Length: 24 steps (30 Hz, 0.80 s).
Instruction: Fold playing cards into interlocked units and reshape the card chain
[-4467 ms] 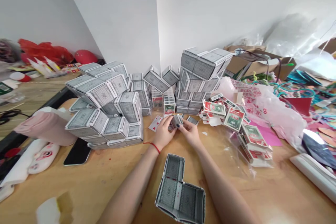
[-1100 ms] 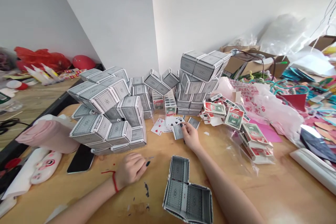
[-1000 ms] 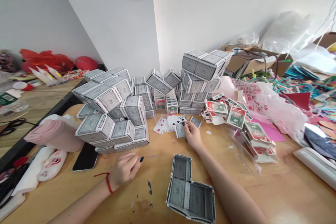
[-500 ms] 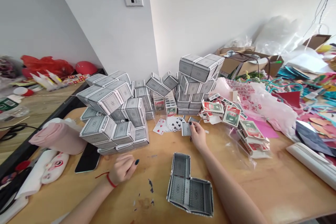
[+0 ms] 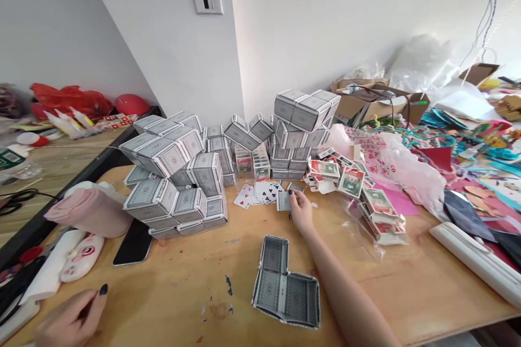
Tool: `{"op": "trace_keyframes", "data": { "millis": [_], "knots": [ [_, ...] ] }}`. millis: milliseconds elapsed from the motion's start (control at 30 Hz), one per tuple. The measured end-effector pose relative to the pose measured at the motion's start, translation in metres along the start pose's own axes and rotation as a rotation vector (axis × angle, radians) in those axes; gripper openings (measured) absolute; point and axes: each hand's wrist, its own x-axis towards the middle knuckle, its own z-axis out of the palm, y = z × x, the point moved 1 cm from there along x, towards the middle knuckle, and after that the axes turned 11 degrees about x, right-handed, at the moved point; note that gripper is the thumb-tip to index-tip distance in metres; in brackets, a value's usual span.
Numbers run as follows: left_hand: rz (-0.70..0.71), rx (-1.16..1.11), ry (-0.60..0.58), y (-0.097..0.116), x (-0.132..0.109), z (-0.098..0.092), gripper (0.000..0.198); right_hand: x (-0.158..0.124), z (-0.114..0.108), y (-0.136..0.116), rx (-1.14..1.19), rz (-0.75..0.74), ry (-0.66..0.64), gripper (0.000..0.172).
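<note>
My right hand [image 5: 302,212] pinches a playing card [image 5: 283,201], its grey patterned back facing up; whether several cards are stacked there I cannot tell. Just left of it, face-up playing cards [image 5: 267,193] lie fanned on the table. Close to my right forearm sits an L-shaped open tray [image 5: 269,286] built from grey-backed cards. At the lower left edge, my left hand [image 5: 69,319] has loosely curled fingers with the thumb out, and nothing shows in it. Left and behind stand stacked card-covered blocks [image 5: 150,199], with another tower [image 5: 303,111] at the back right.
Red-and-green card boxes [image 5: 350,181] are heaped right of my right hand, beside a crumpled plastic bag [image 5: 391,154]. A phone [image 5: 132,244], a pink roll [image 5: 89,210] and a white case [image 5: 476,255] lie around the table [image 5: 179,303]. A wall [image 5: 309,27] rises behind.
My left hand has moved left and toward me, to the lower left corner. My right hand still holds the card in the same place, and the view has shifted slightly.
</note>
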Motion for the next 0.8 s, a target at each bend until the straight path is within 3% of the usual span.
{"op": "trace_keyframes", "data": {
  "millis": [100, 200, 267, 333, 467, 633, 800],
  "knots": [
    [0.243, -0.142, -0.109, 0.03, 0.01, 0.016, 0.018, -0.001, -0.003, -0.003, -0.057, -0.036, 0.066, 0.046],
    [0.474, -0.298, -0.172, 0.091, 0.02, 0.039, 0.012, -0.001, -0.01, -0.007, -0.232, -0.117, 0.191, 0.044],
    [0.444, -0.378, -0.237, 0.134, 0.029, 0.06, 0.013, 0.0, -0.015, -0.009, -0.361, -0.149, 0.237, 0.045],
    [0.305, -0.452, -0.31, 0.173, 0.04, 0.086, 0.018, -0.001, -0.018, -0.01, -0.468, -0.147, 0.251, 0.049],
    [0.2, -0.544, -0.444, 0.232, 0.065, 0.147, 0.02, -0.002, -0.019, -0.014, -0.629, -0.1, 0.307, 0.054],
    [0.184, -0.544, -0.481, 0.272, 0.075, 0.2, 0.048, -0.005, -0.02, -0.018, -0.637, -0.107, 0.386, 0.045],
    [0.178, -0.508, -0.466, 0.278, 0.07, 0.209, 0.041, -0.007, -0.018, -0.018, -0.474, -0.205, 0.331, 0.032]
  ]
}}
